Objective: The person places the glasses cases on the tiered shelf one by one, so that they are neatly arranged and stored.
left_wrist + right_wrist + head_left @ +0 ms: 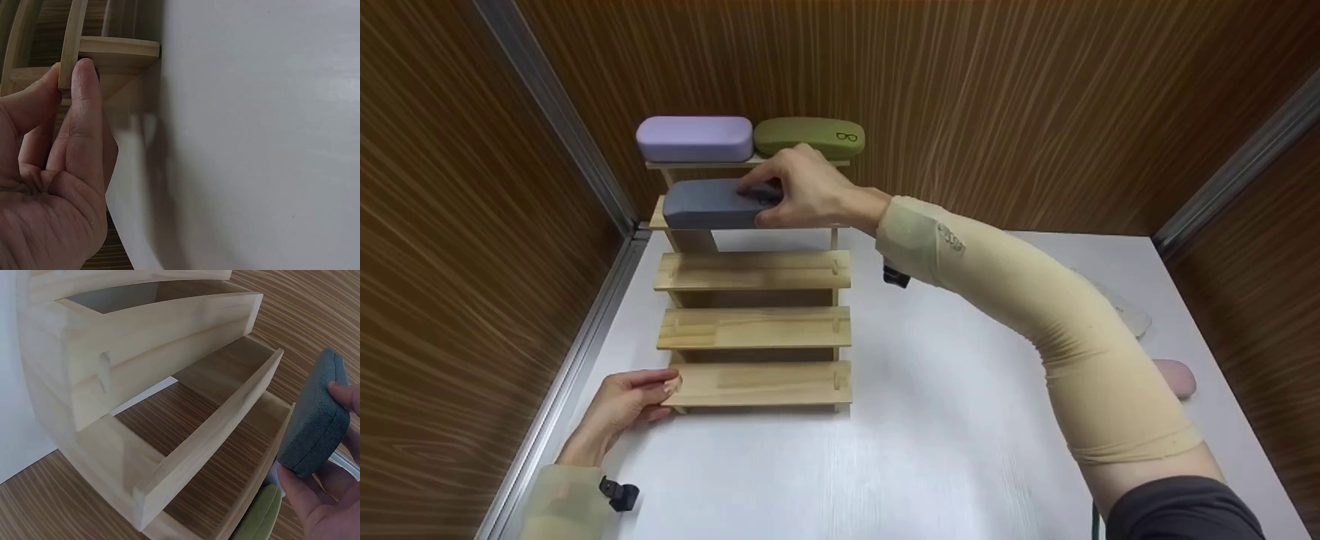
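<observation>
My right hand (810, 187) grips a blue-grey glasses case (709, 204) by its right end, thumb on the near side and fingers over the top. The case lies lengthwise along the second tier from the top of a stepped wooden rack (754, 384), overlapping that tier in the head view. In the right wrist view the blue case (318, 416) shows a fabric-like surface. My left hand (619, 409) pinches the left end of the lowest tier between thumb and fingers. A lilac case (694, 139) and a green case (810, 135) with a glasses mark sit side by side on the top tier.
Three lower tiers bear no cases. On the white table (930, 420), a pink case (1176, 379) and a pale case (1132, 316) lie at the right, partly behind my right arm. Wood-grain panels (960, 97) enclose the back and both sides.
</observation>
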### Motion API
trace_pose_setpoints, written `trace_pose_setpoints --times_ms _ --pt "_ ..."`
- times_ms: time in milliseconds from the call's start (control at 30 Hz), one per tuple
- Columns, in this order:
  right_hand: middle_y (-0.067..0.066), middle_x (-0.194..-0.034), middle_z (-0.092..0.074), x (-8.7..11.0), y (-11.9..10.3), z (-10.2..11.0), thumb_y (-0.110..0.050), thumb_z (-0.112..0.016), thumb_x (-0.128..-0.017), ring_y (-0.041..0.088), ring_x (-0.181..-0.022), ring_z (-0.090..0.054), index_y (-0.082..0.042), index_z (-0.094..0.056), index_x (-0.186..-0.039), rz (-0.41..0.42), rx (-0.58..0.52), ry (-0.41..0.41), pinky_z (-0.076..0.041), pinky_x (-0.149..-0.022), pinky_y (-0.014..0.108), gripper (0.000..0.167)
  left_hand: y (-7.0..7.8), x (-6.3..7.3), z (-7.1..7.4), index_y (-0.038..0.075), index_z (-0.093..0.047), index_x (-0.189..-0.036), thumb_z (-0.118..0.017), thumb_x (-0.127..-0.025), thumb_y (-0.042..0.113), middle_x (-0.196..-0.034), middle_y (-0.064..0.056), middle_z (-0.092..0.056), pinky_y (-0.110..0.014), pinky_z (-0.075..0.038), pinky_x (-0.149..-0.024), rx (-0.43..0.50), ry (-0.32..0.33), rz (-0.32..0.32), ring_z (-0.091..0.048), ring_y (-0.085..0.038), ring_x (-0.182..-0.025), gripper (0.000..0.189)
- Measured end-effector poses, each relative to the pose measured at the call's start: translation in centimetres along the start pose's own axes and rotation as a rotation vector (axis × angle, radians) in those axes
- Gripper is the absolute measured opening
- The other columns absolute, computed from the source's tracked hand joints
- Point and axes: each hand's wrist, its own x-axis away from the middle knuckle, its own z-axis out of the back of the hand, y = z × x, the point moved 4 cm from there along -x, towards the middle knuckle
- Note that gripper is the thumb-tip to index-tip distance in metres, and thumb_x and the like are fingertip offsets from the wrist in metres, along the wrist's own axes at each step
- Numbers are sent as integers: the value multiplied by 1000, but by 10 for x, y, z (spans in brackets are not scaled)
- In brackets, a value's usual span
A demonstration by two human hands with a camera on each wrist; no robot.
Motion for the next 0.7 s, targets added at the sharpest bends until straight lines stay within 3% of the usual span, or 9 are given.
trace_pose_setpoints --times_ms 367,700 --pt "1 -133 -83 -25 0 -13 -22 -90 -88 13 -105 -64 -23 -83 -136 -107 -3 -31 -50 -86 24 48 2 5 -2 -3 -72 -145 -78 -104 4 -113 11 -81 -23 -72 -82 -2 -6 -2 -78 -3 -96 43" --pt "0 -138 -81 -38 4 -26 -24 -90 -91 14 -111 -66 -23 -82 -138 -139 27 -57 -57 -95 31 48 1 5 -5 -2 -74 -143 -78 -104 3 -110 12 -81 -22 -72 -79 4 -5 -10 -77 -4 -94 40"
